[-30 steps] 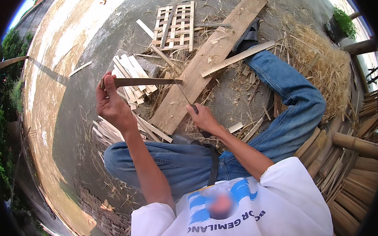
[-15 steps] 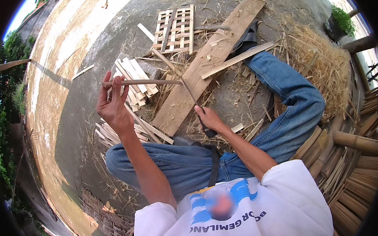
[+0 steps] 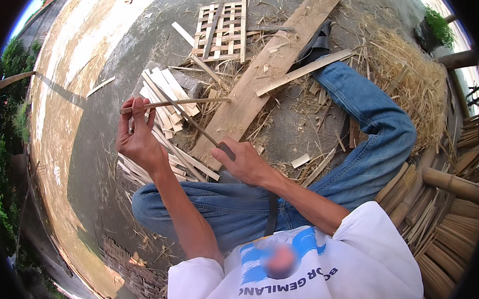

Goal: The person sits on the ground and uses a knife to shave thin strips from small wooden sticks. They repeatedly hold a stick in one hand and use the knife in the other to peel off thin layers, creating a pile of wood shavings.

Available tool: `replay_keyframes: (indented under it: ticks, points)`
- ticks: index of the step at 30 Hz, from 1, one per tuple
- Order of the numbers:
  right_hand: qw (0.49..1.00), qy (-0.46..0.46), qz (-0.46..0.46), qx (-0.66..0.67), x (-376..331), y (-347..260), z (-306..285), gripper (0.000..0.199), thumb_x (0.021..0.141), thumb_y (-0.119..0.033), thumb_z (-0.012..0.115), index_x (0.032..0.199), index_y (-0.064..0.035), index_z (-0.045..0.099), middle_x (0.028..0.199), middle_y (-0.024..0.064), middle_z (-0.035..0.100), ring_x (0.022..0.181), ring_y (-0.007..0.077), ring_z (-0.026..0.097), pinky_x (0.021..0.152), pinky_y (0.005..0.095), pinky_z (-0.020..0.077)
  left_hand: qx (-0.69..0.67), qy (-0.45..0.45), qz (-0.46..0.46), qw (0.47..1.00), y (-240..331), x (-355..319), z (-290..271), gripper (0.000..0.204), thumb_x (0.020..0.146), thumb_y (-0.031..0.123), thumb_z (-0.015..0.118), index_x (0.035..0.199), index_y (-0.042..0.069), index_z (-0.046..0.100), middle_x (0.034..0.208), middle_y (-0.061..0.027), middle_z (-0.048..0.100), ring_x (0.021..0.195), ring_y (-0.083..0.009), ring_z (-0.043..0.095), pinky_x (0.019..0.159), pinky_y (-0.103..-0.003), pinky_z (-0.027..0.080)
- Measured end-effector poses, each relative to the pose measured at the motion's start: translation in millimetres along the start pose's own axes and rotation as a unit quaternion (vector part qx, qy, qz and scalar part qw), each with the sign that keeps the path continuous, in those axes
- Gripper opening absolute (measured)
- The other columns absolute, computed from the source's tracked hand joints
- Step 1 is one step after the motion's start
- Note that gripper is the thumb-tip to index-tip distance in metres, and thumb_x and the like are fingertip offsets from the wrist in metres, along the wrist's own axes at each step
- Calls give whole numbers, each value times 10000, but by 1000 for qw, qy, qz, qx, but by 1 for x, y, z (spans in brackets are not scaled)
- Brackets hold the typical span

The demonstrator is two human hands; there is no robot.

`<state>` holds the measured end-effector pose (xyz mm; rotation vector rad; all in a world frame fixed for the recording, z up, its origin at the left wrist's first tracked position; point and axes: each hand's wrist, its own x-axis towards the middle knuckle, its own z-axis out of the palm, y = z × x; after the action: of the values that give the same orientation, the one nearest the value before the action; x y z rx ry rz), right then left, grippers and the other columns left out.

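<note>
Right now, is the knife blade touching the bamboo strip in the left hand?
Touching. The head view shows the blade crossing the bamboo strip with no gap at the crossing; the left hand pinches the strip's end and the right hand grips the handle.

No packages, labels, signs or screens show among the bamboo and boards.

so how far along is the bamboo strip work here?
Done: a stack of cut strips lies on the ground, and a woven lattice panel sits beyond the plank. In hand: the left hand holds a thin bamboo strip level while the right hand grips a knife against it. Left: bamboo poles at the right look uncut.
</note>
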<state>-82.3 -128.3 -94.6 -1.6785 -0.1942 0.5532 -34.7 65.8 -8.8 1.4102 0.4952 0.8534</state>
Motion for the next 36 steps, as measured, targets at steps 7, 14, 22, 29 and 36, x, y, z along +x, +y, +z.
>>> replay_keyframes:
  ticks: [7,14,22,29,36]
  points:
    - [988,49,139,-36,14,98,-23,527,1032,-469,545,870,31,584,613,118,587,546,258,626,557,411,494,-10,-16,3,1000,4,-1,9,193,941,96,748,1098,-14,729,1044,-107,728,945,-239,748,816,-393,659]
    - [975,63,202,60,12,145,-33,534,1024,-497,557,855,9,579,626,75,569,473,188,597,488,367,487,-33,-66,-28,997,-8,3,26,429,914,103,784,1286,-59,645,1179,-169,714,1045,-230,719,909,-373,629]
    - [990,139,-9,6,12,69,-34,367,921,-333,719,952,11,594,695,83,612,572,207,643,548,375,501,64,-201,-133,969,-156,-28,42,458,1038,226,643,1401,-42,568,1006,-43,707,926,-104,643,886,-254,515]
    - [946,213,-20,-241,26,2,-124,315,864,-346,707,848,-34,670,683,171,682,722,402,703,672,469,546,-15,-326,-230,917,-55,-58,74,372,1082,239,552,1347,-22,537,721,56,392,523,-51,415,428,-218,323]
    - [905,161,-105,-380,18,-3,-138,230,805,-281,752,865,-72,677,737,158,690,716,376,691,647,476,536,156,-372,-194,894,-41,-102,57,146,1049,175,574,1035,30,558,689,64,399,513,-20,369,426,-233,288]
